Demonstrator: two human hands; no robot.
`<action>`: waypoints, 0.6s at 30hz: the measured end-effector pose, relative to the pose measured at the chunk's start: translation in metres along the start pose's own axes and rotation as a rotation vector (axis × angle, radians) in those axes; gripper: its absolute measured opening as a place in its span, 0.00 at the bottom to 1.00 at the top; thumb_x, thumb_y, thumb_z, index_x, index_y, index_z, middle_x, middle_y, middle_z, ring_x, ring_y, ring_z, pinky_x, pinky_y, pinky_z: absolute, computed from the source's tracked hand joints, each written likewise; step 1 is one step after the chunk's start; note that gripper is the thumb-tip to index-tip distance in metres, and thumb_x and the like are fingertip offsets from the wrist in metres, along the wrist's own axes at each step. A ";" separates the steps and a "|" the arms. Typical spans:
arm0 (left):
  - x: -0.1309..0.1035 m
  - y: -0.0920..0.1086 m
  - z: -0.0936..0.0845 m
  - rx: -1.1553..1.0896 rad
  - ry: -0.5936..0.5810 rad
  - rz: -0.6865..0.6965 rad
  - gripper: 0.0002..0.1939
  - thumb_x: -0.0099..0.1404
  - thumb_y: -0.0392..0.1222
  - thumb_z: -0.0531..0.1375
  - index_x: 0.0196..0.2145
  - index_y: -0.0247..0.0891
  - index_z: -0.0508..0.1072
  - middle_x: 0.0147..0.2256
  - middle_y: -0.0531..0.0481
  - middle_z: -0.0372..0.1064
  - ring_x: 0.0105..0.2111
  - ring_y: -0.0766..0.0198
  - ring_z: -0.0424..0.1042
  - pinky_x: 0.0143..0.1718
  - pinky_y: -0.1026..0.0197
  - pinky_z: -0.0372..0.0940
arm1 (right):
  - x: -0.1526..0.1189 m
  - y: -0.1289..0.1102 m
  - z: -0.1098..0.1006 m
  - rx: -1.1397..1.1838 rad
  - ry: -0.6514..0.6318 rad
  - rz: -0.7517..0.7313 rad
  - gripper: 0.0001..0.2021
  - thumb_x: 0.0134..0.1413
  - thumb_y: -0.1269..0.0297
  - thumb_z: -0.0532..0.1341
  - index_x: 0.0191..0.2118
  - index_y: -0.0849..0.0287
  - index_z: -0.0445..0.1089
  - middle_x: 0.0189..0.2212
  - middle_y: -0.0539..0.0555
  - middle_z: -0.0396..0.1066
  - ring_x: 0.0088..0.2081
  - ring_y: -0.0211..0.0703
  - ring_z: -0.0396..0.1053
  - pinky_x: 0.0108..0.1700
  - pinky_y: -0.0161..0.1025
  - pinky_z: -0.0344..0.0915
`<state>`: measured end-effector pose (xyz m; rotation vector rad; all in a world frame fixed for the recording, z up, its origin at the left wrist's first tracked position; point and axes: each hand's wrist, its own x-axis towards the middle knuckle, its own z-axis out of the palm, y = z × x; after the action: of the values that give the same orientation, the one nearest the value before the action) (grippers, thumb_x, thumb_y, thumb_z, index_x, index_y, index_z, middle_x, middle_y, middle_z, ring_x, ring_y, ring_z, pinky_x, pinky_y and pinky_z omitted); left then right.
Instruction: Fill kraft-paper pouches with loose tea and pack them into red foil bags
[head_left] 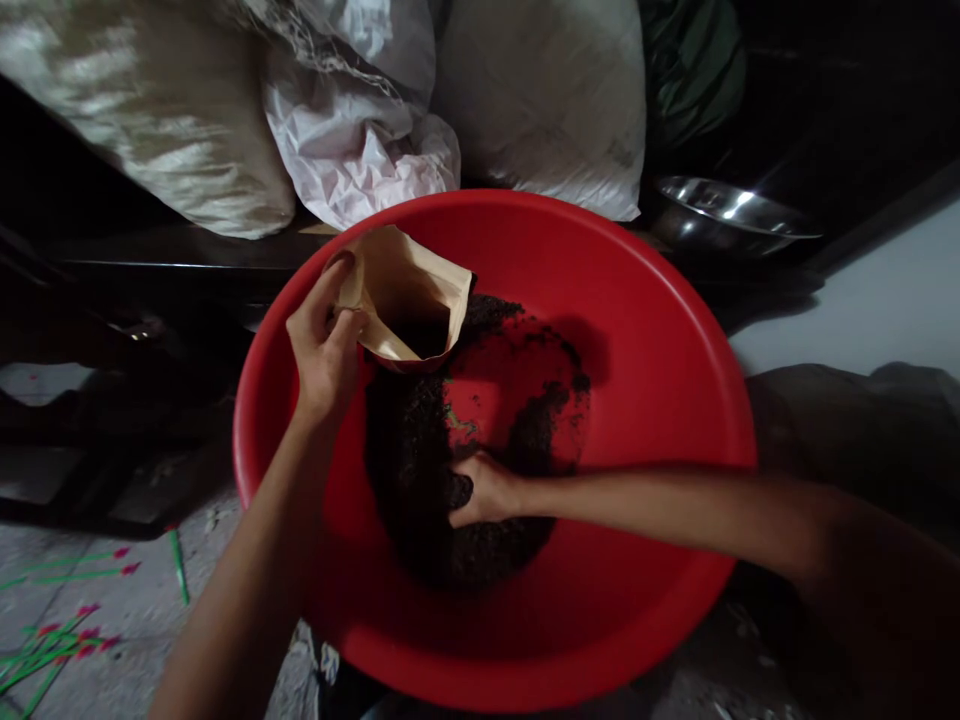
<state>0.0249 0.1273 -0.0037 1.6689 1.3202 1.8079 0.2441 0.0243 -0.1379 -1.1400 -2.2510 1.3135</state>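
Note:
My left hand (pixel 328 345) pinches the rim of a brown paper bag (pixel 442 275) between thumb and fingers. The bag's mouth is open and tilted toward me, with dark material inside. Below it, a wide red plastic basin (pixel 645 380) holds loose dark soil (pixel 412 480) around a partly bare middle. My right hand (pixel 489 490) is down in the basin, thumb and fingers curled around a handful of the soil; its fingertips are partly buried. The bag hangs inside the basin's upper left, apart from my right hand.
White woven sacks (pixel 540 100) and a crumpled white bag (pixel 360 150) stand behind the basin. A shiny metal bowl (pixel 731 215) sits on the dark shelf at right. Green sticks with pink tips (pixel 64 640) lie on the floor at lower left.

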 end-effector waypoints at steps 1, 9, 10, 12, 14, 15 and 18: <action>0.001 0.000 0.001 0.000 -0.005 -0.002 0.30 0.62 0.63 0.63 0.56 0.43 0.76 0.60 0.60 0.73 0.63 0.43 0.67 0.65 0.41 0.67 | -0.002 -0.003 -0.001 0.027 -0.008 0.034 0.11 0.37 0.68 0.74 0.30 0.60 0.74 0.25 0.45 0.70 0.32 0.39 0.69 0.37 0.34 0.66; 0.016 0.007 0.026 0.038 -0.212 0.031 0.27 0.63 0.53 0.64 0.56 0.39 0.77 0.61 0.44 0.72 0.61 0.43 0.71 0.64 0.45 0.67 | -0.016 -0.031 -0.038 0.279 -0.064 0.133 0.15 0.37 0.69 0.71 0.37 0.61 0.77 0.28 0.44 0.71 0.31 0.35 0.66 0.36 0.32 0.66; 0.016 0.007 0.027 0.044 -0.230 0.049 0.26 0.63 0.51 0.63 0.56 0.38 0.77 0.61 0.43 0.72 0.62 0.42 0.71 0.65 0.46 0.67 | -0.018 -0.040 -0.048 0.303 -0.052 0.091 0.17 0.38 0.67 0.72 0.39 0.61 0.77 0.30 0.46 0.73 0.32 0.36 0.68 0.38 0.33 0.68; 0.013 0.006 0.027 0.062 -0.257 0.068 0.26 0.63 0.49 0.63 0.57 0.38 0.77 0.61 0.43 0.72 0.62 0.42 0.71 0.63 0.47 0.68 | -0.019 -0.065 -0.072 0.341 -0.001 -0.005 0.19 0.40 0.63 0.72 0.43 0.60 0.76 0.33 0.47 0.75 0.34 0.39 0.71 0.41 0.36 0.70; 0.010 0.005 0.024 0.076 -0.269 0.065 0.26 0.63 0.48 0.63 0.58 0.39 0.76 0.62 0.44 0.71 0.60 0.43 0.72 0.61 0.48 0.71 | -0.015 -0.094 -0.101 0.346 0.104 -0.106 0.19 0.44 0.60 0.73 0.44 0.59 0.76 0.35 0.49 0.76 0.36 0.40 0.73 0.42 0.37 0.72; 0.009 0.005 0.022 0.079 -0.270 0.064 0.27 0.63 0.47 0.63 0.59 0.40 0.76 0.62 0.45 0.71 0.59 0.44 0.73 0.60 0.49 0.71 | -0.011 -0.109 -0.115 0.327 0.174 -0.162 0.19 0.45 0.59 0.73 0.44 0.59 0.75 0.36 0.50 0.76 0.37 0.40 0.74 0.43 0.37 0.73; 0.008 0.003 0.019 0.061 -0.279 0.052 0.29 0.63 0.46 0.63 0.61 0.42 0.75 0.62 0.46 0.71 0.57 0.47 0.76 0.60 0.50 0.72 | 0.014 -0.145 -0.155 0.163 0.416 -0.318 0.14 0.53 0.59 0.69 0.43 0.59 0.74 0.37 0.50 0.76 0.37 0.40 0.74 0.44 0.38 0.75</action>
<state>0.0414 0.1396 0.0015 1.9217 1.2312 1.5058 0.2571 0.0883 0.0645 -0.8588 -1.8875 1.0042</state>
